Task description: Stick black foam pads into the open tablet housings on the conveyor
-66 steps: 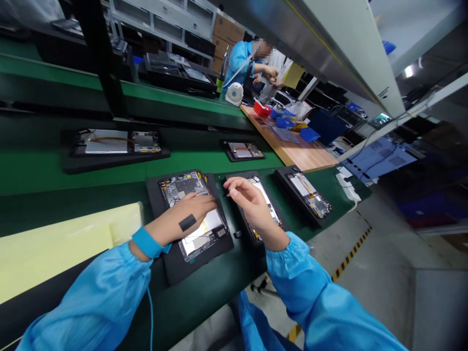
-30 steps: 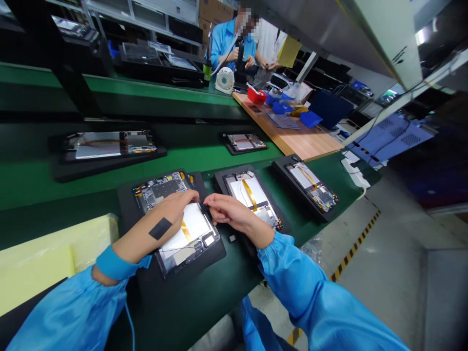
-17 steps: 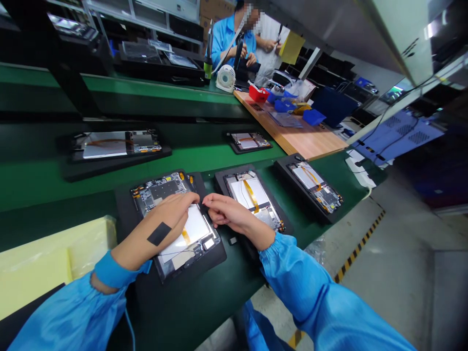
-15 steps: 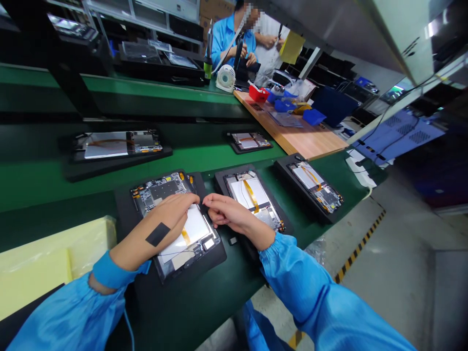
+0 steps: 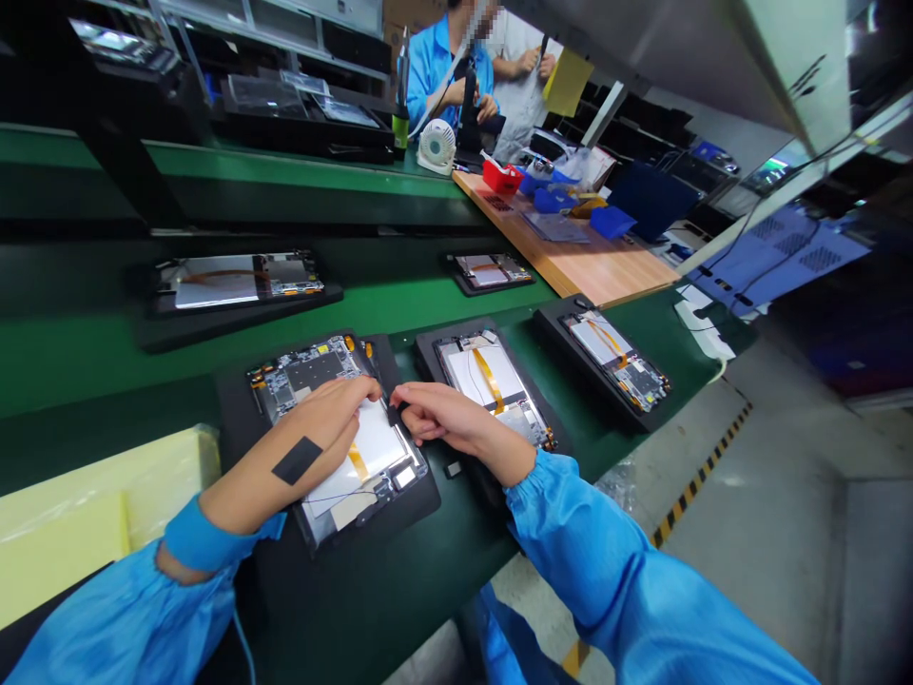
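Both hands are bare and curved inward over the bench, their fingertips almost meeting; neither shows a clear closed grasp. The left hand point(image 5: 314, 428), with a black patch point(image 5: 296, 460) on its back, rests on the white battery panel point(image 5: 375, 440) of an opened tablet point(image 5: 335, 447). The right hand point(image 5: 460, 423) lies just to its right, its fingers extended. A small black piece point(image 5: 395, 415) lies against the right fingertips point(image 5: 416, 404) at the tablet's edge (whether it is pinched cannot be told at this size).

Left of the left hand is a pale yellow foam pad point(image 5: 71, 542), and a blue wrist strap point(image 5: 203, 538) circles the left wrist. Beneath the left hand, the tablet sits in a black tray point(image 5: 239, 409), its circuit board point(image 5: 306, 373) exposed beyond the fingers. Directly ahead of the right hand is a second opened tablet point(image 5: 485, 376) with an orange flex cable point(image 5: 489, 381), and a small black square point(image 5: 453, 469) lies just below that hand's wrist. Further right is a third tablet point(image 5: 617, 362) in its own tray. Beyond the hands, on a green conveyor bench point(image 5: 285, 295), lie two more tablets (left point(image 5: 235, 281), right point(image 5: 489, 271)). Far ahead, a co-worker in a blue smock point(image 5: 446, 81) stands behind a wooden table point(image 5: 606, 271).
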Tool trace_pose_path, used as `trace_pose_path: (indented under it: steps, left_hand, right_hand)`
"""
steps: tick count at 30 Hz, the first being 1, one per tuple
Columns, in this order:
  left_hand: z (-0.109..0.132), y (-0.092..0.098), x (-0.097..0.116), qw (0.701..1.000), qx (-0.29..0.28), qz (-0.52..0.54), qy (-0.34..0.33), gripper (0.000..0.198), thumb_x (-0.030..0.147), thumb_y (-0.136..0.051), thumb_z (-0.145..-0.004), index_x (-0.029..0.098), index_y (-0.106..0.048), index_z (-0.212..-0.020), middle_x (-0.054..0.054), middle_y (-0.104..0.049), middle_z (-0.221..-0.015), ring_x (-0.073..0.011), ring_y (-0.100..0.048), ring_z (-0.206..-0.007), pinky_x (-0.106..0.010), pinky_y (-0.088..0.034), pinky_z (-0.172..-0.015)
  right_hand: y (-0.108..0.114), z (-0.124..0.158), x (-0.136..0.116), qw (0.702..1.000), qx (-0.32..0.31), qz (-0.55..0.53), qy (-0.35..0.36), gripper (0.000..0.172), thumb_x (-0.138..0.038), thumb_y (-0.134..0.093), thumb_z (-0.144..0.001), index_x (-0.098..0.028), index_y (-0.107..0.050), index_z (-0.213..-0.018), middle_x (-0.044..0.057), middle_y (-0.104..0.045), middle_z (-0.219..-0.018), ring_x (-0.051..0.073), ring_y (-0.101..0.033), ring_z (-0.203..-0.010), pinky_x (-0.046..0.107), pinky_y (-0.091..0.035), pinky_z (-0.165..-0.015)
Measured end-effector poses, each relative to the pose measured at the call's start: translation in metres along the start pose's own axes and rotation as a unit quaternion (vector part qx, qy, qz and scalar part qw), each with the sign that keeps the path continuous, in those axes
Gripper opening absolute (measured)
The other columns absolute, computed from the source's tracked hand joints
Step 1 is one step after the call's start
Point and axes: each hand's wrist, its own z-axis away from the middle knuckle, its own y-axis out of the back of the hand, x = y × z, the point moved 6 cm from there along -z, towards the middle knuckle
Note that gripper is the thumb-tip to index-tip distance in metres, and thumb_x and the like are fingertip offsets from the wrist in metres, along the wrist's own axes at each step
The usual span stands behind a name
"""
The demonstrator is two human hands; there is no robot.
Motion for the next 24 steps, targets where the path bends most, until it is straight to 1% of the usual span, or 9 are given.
trace_pose_path:
  steps: [3, 7, 10, 13, 16, 20, 24]
  left_hand:
    - [0.000, -0.001, 0.000, 0.999, 0.004, -0.014, -0.032, 0.033, 0.014, -0.033, -0.099, 0.022, -0.058, -0.120, -0.010, -0.068, -0.123, -0.0270, -0.065, -0.117, -0.043, -0.053, -0.100]
    - [0.001, 0.000, 0.007, 0.994, -0.003, -0.042, -0.096, 0.040, 0.009, -0.031, -0.097, 0.021, -0.059, -0.122, -0.011, -0.065, -0.131, -0.0270, -0.061, -0.124, -0.044, -0.050, -0.108]
    - [0.002, 0.001, 0.011, 0.993, -0.025, -0.066, -0.091, 0.039, 0.011, -0.030, -0.101, 0.022, -0.062, -0.122, -0.011, -0.061, -0.138, -0.0263, -0.059, -0.128, -0.043, -0.049, -0.109]
    - [0.003, 0.002, 0.014, 0.992, -0.039, -0.079, -0.085, 0.040, 0.013, -0.030, -0.103, 0.024, -0.064, -0.120, -0.010, -0.059, -0.140, -0.0253, -0.058, -0.130, -0.044, -0.047, -0.114]
    - [0.005, 0.002, 0.014, 0.991, -0.038, -0.086, -0.092, 0.041, 0.013, -0.030, -0.103, 0.023, -0.066, -0.120, -0.011, -0.058, -0.141, -0.0256, -0.058, -0.131, -0.047, -0.044, -0.118]
    - [0.005, 0.002, 0.013, 0.989, -0.029, -0.094, -0.107, 0.047, 0.009, -0.032, -0.100, 0.024, -0.070, -0.124, -0.011, -0.058, -0.143, -0.0265, -0.057, -0.133, -0.045, -0.046, -0.117]
    - [0.005, 0.001, 0.012, 0.988, -0.023, -0.104, -0.108, 0.051, 0.009, -0.034, -0.099, 0.027, -0.073, -0.127, -0.010, -0.059, -0.145, -0.0265, -0.057, -0.135, -0.046, -0.044, -0.119]
  right_hand:
    - [-0.001, 0.000, 0.000, 1.000, 0.010, 0.004, -0.003, 0.025, -0.034, -0.046, -0.108, -0.021, -0.053, -0.088, -0.015, -0.034, -0.041, 0.007, -0.017, -0.040, 0.020, -0.031, -0.050]
    - [-0.002, -0.001, 0.003, 1.000, 0.018, 0.007, -0.010, 0.025, -0.033, -0.044, -0.109, -0.022, -0.053, -0.089, -0.015, -0.034, -0.041, 0.007, -0.018, -0.040, 0.019, -0.029, -0.049]
    - [0.000, -0.003, 0.005, 1.000, 0.025, 0.009, -0.014, 0.024, -0.033, -0.044, -0.110, -0.022, -0.053, -0.091, -0.015, -0.035, -0.041, 0.008, -0.018, -0.039, 0.018, -0.031, -0.049]
    - [0.001, -0.003, 0.006, 0.999, 0.030, 0.009, -0.017, 0.023, -0.034, -0.044, -0.110, -0.022, -0.053, -0.093, -0.015, -0.035, -0.041, 0.008, -0.019, -0.039, 0.018, -0.033, -0.050]
    - [0.001, -0.003, 0.005, 0.999, 0.030, 0.011, -0.019, 0.024, -0.034, -0.044, -0.110, -0.022, -0.053, -0.092, -0.015, -0.035, -0.040, 0.008, -0.019, -0.039, 0.018, -0.033, -0.049]
    - [0.000, -0.004, 0.004, 0.999, 0.029, 0.013, -0.022, 0.024, -0.034, -0.045, -0.110, -0.022, -0.053, -0.090, -0.015, -0.035, -0.041, 0.007, -0.020, -0.039, 0.017, -0.032, -0.048]
    - [0.000, -0.005, 0.005, 0.999, 0.035, 0.014, -0.022, 0.024, -0.035, -0.046, -0.109, -0.022, -0.053, -0.090, -0.015, -0.034, -0.040, 0.008, -0.021, -0.039, 0.017, -0.032, -0.048]
